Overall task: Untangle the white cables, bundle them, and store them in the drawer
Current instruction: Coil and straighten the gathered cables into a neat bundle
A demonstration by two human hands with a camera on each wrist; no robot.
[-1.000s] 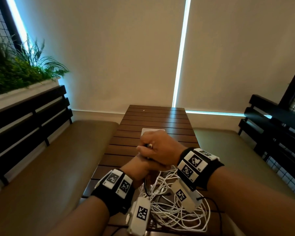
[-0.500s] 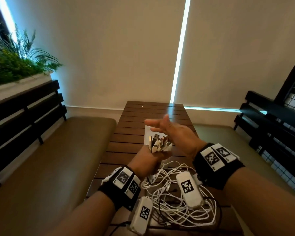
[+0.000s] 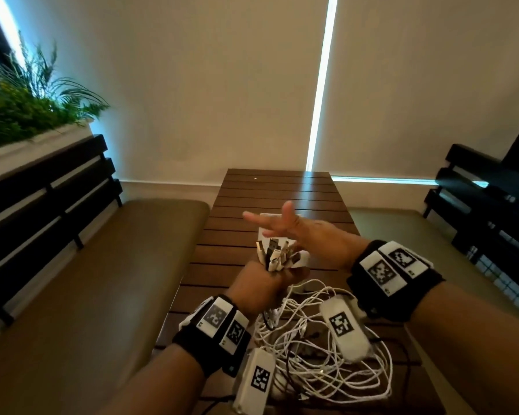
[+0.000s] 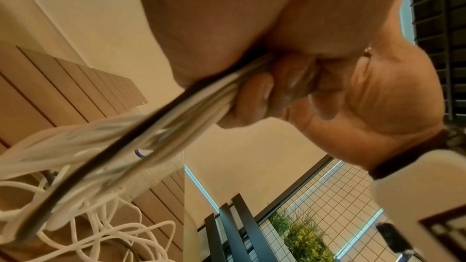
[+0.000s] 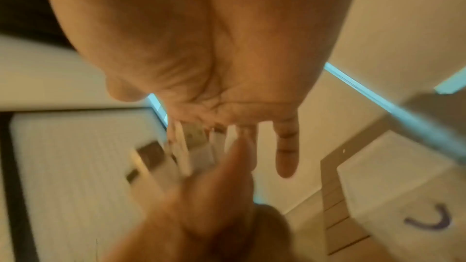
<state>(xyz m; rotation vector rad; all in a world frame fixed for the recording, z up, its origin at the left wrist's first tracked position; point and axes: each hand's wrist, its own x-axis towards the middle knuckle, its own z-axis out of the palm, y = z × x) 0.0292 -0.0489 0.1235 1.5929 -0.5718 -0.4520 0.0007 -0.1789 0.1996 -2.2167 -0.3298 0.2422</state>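
Nearest the camera in the head view, at about 6 o'clock, the loose tangle of white cables (image 3: 318, 351) lies in overlapping loops on the slatted wooden worktop (image 3: 270, 193), with at least one dark lead running through it. Just beyond, toward 12 o'clock from the tangle, the left hand (image 3: 261, 283) is raised above the worktop and clenched around a gathered bunch of the cables; their connector ends (image 3: 277, 254) stand up out of the top of the fist like a bouquet, USB plugs and smaller tips side by side. The left wrist view shows the fingers (image 4: 254, 95) curled tight round the strands, which run down from the fist, blurred, into the loops lying on the slats. At roughly 1 o'clock from the fist, the right hand (image 3: 309, 235) hovers above the connector ends, released, fingers straight and spread, holding nothing; the right wrist view confirms the flat palm and extended fingers (image 5: 286, 146), though much of it is blurred. Directly behind that hand, partly hidden, a white box-like object (image 3: 271, 224) sits on the worktop. Further off, padded benches (image 3: 108, 265) flank the worktop at 9 and 3 o'clock, a planter of green foliage (image 3: 27, 106) sits at 10 o'clock, and closed blinds (image 3: 210, 79) fill the far wall.
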